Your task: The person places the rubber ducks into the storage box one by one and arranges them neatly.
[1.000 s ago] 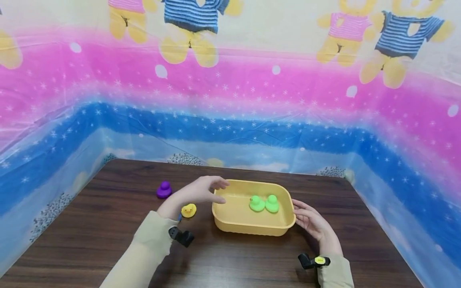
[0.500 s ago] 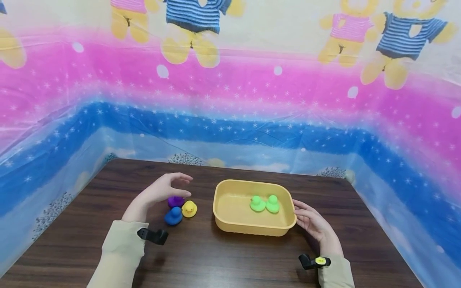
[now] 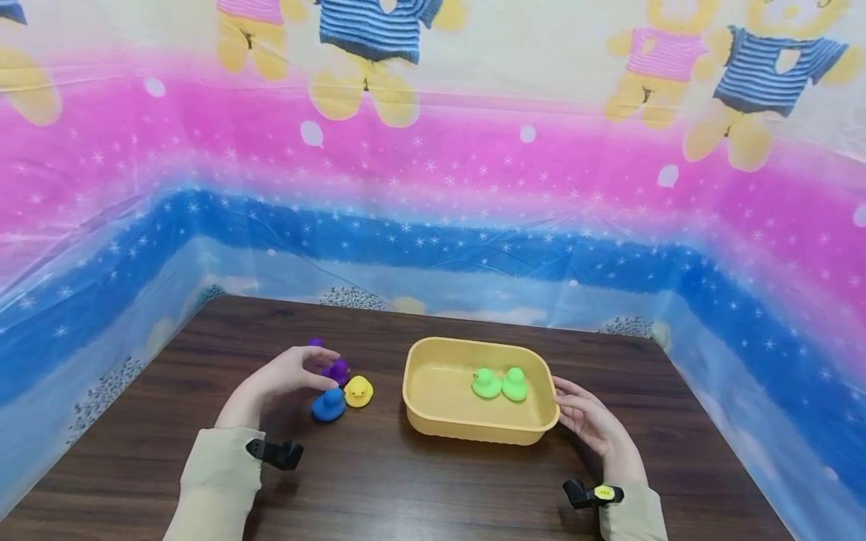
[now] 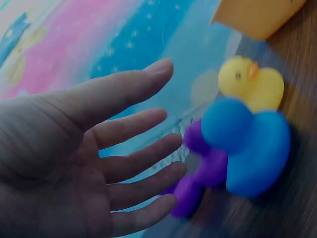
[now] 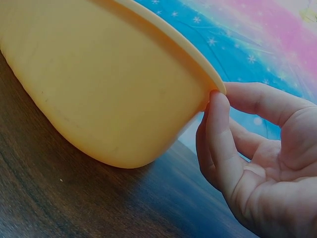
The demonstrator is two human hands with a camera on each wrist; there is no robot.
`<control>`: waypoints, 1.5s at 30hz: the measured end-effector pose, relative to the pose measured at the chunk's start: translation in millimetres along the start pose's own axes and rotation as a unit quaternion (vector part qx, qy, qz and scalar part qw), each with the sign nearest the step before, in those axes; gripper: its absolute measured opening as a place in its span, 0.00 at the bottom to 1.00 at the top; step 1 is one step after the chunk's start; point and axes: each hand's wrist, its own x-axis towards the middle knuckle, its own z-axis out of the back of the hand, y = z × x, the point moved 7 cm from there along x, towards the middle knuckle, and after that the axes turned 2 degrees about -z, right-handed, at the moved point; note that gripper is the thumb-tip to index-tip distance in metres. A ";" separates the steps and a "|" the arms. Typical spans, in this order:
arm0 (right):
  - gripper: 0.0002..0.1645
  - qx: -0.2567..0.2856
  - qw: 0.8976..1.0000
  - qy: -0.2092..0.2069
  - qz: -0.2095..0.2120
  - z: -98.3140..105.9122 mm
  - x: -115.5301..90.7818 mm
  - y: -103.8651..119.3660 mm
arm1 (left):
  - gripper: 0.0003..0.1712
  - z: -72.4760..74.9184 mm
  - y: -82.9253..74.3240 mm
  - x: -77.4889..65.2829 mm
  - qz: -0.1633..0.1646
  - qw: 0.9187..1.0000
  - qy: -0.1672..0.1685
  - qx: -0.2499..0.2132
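Note:
My left hand [image 3: 284,373] hovers over the table's left side with its fingers spread. Beside its fingertips are a purple rubber duck [image 3: 337,373] and a blue rubber duck [image 3: 328,406]. A second purple duck [image 3: 316,343] shows partly behind the hand. Just right of the blue one sits a yellow duck [image 4: 252,84]. My right hand [image 3: 590,419] touches the right end of a yellow plastic basin [image 3: 467,430]; in the right wrist view, its fingertips meet the outside of the rim. Two green ducks [image 3: 486,384] lie side by side inside the basin.
The dark wooden table [image 3: 406,488] has its back and sides bordered by a printed cloth [image 3: 433,248] with bears and snowflakes. A gap of bare tabletop separates the loose ducks from the basin.
My left hand has moved left from the basin's left rim to the loose ducks, then down a little beside the purple ones. My right hand has stayed at the basin.

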 end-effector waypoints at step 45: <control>0.22 -0.014 1.000 -0.019 -0.006 3.8 1.1 -1.9 | 0.24 -11.2 33.4 0.6 0.028 0.999 0.014 0.040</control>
